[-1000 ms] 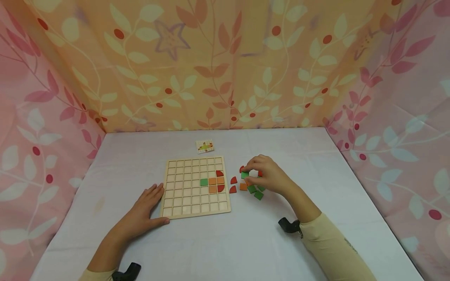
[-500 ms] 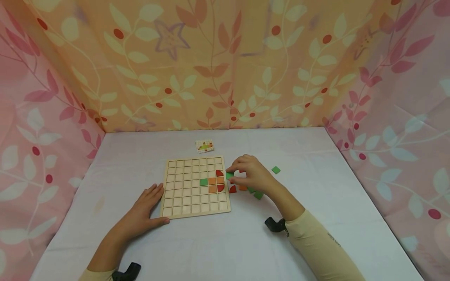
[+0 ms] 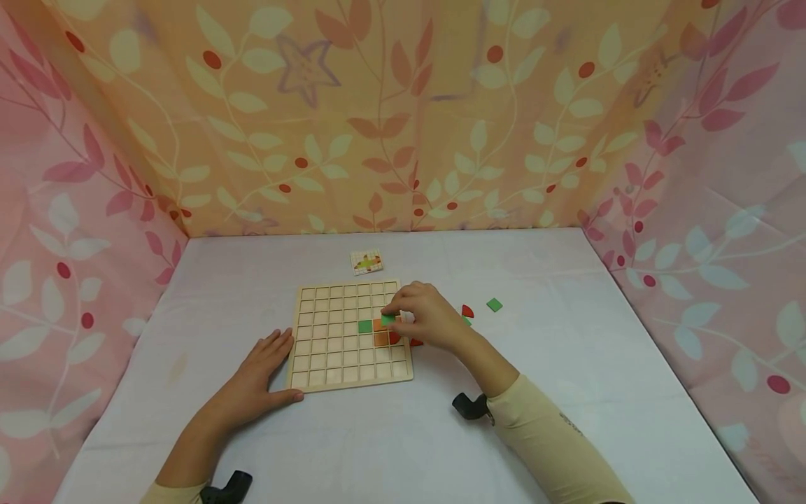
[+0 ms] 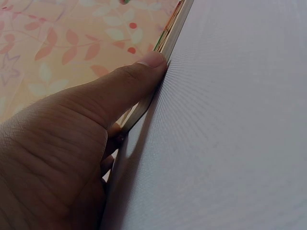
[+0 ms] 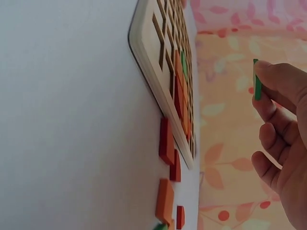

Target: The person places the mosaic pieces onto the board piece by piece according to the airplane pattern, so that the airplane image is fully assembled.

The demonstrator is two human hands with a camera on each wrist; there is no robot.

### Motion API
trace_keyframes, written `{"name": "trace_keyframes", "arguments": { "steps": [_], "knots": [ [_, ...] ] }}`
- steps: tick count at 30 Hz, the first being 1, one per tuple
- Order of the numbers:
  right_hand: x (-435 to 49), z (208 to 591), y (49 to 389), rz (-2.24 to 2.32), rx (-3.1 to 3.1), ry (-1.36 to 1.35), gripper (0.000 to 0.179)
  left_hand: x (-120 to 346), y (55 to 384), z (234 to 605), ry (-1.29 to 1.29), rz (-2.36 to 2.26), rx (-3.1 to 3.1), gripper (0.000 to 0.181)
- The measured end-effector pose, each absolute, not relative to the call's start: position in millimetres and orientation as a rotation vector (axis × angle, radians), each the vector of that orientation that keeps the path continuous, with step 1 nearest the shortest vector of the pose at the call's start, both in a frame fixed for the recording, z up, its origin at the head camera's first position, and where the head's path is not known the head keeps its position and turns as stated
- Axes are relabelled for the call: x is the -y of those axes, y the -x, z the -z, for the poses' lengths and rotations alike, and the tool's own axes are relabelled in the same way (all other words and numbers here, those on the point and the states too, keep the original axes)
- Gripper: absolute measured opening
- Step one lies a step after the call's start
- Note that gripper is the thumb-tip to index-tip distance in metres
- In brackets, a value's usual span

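My right hand (image 3: 434, 318) pinches a green square tile (image 5: 257, 81) between thumb and fingertip, held above the right part of a wooden grid board (image 3: 349, 386). In the board's cells lie another green tile (image 3: 365, 327), orange squares (image 3: 381, 339) and a red quarter-round piece (image 3: 394, 338), some covered by the right hand in the head view. My left hand (image 3: 258, 374) rests against the board's left side, fingers along the edge and thumb at the near corner. The left wrist view shows the thumb (image 4: 139, 72) lying on the board's edge.
Beyond the board lies a small pattern card (image 3: 367, 262). Right of the board are loose pieces: a lone green tile (image 3: 494, 305), a red quarter-round (image 3: 467, 311), more red pieces (image 5: 167, 143) and an orange tile (image 5: 164, 201). Patterned cloth (image 3: 378, 140) walls the table.
My right hand has carried the green tile left from the loose pieces to over the board. A green tile at the far right came into view. The left hand stays put.
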State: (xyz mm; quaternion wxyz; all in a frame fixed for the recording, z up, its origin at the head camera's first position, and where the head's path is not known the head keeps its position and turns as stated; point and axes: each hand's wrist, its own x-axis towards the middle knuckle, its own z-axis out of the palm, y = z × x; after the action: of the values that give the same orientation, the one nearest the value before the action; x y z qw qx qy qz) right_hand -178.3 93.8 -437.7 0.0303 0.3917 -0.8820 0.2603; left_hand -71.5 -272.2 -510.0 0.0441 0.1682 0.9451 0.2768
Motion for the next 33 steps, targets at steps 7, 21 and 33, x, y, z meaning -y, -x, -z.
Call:
{"name": "trace_keyframes", "arguments": {
  "steps": [7,21,33],
  "knots": [
    [-77.9,448.5,180.0,-0.74,2.715,-1.268,0.021,272.7,71.3,511.8,-0.507,-0.843,-2.889,0.116],
    [-57.2,467.5,181.7,-0.801,2.758,-1.308,0.026,273.6,72.0,510.9,-0.541,-0.851,-2.896,0.115],
    [-45.8,472.3,177.7,-0.58,2.845,-1.293,0.022,274.3,72.4,510.2,-0.586,-0.858,-2.902,0.113]
  ]
}}
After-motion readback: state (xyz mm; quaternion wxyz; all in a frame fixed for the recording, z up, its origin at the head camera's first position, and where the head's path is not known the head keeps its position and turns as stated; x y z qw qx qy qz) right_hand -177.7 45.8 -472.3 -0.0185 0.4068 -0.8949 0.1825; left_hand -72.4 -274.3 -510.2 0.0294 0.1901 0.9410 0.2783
